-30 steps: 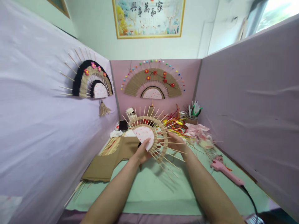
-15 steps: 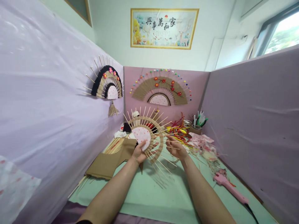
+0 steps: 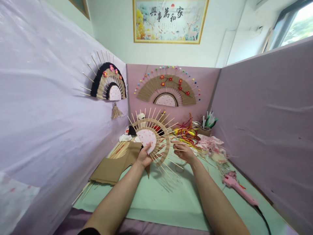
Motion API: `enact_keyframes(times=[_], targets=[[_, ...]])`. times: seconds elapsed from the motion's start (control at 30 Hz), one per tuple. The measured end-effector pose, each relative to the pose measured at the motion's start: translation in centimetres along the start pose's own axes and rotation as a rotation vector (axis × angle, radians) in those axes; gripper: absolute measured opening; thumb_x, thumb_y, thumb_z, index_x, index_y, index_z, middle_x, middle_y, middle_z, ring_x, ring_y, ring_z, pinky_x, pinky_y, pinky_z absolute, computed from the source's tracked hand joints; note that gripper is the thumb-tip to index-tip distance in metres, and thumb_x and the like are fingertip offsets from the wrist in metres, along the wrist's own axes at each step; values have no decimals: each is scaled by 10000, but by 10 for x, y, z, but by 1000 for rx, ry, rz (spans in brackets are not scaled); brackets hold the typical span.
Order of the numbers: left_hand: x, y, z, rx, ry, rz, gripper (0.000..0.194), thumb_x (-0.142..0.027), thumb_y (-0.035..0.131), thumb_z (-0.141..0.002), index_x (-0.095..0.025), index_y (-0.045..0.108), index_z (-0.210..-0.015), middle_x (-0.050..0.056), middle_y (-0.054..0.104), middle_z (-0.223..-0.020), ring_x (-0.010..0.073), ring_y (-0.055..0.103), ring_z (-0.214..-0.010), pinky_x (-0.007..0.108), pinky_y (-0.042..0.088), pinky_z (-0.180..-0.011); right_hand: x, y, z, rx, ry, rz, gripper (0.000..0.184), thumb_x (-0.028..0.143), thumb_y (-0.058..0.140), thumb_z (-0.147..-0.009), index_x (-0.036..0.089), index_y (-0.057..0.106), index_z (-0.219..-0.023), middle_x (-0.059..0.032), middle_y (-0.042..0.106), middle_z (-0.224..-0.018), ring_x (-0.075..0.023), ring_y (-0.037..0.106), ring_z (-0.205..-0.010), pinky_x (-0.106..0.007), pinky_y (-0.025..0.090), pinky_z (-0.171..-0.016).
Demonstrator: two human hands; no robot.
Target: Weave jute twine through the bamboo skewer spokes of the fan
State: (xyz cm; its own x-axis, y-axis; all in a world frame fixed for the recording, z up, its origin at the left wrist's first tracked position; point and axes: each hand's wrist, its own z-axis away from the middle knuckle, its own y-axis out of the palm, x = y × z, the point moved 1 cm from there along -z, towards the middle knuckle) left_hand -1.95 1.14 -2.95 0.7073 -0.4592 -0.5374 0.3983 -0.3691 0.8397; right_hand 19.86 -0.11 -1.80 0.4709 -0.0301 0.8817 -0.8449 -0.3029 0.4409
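Note:
My left hand (image 3: 144,158) grips a half-round hand fan (image 3: 147,140) at its pink dotted centre, thumb on the front face. Thin wooden sticks radiate from that centre, with two woven bands of tan twine, an inner one and an outer arc (image 3: 167,137), running across them. The fan is tilted, its straight edge facing lower left. At its right side my right hand (image 3: 184,152) is closed among the stick ends, the index finger stretched toward the outer band. What its fingers pinch is too small to make out. Below it, a thin loop of twine (image 3: 179,168) shows against the green table.
Brown cardboard (image 3: 107,170) and a bundle of sticks (image 3: 119,151) lie at left. A pink glue gun (image 3: 241,189) rests at right with its cord. Behind are coloured pipe cleaners (image 3: 187,132), pink dotted cloth (image 3: 211,143) and a tool pot (image 3: 204,130). Two decorated fans hang on the partitions.
The camera view has tipped slightly downward, so the surroundings sit higher in the picture. Both hands and the fan keep nearly the same arrangement, with my right fingers shifted slightly among the sticks.

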Motion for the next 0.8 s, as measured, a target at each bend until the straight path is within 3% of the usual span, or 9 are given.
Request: enact_keyframes(times=[0.2,0.43,0.63,0.8], targets=[[-4,0,0,-7,9,-23,411,-310,401,-889,-73,500,-1209,192,648,-1062,273,589,-1056,494,414,-938,4,-3,1,-29,-27,57,260,220,722,-639,153,682,-887,44,427,-551,-44,287,-447,-198,230,-407],[-11,-1,-1,-40,39,-59,376,-313,436,-875,-74,540,-1147,185,649,-1066,291,574,-1076,506,413,-939,11,-15,5,-21,-34,197,251,233,722,-647,159,688,-884,20,487,-626,-55,340,-506,-215,218,-446],[-18,-3,-2,-125,59,-86,316,-236,466,-855,-84,545,-1122,147,683,-978,272,615,-1008,484,434,-933,19,-27,7,-131,-98,438,260,302,683,-678,159,680,-895,42,457,-562,-63,331,-480,-215,197,-448],[-20,-1,-1,-177,75,-105,353,-220,468,-849,-75,515,-1166,146,692,-934,273,629,-975,488,442,-925,24,-26,9,-264,-175,638,298,344,661,-682,165,682,-920,14,552,-629,-81,374,-512,-229,269,-485]])
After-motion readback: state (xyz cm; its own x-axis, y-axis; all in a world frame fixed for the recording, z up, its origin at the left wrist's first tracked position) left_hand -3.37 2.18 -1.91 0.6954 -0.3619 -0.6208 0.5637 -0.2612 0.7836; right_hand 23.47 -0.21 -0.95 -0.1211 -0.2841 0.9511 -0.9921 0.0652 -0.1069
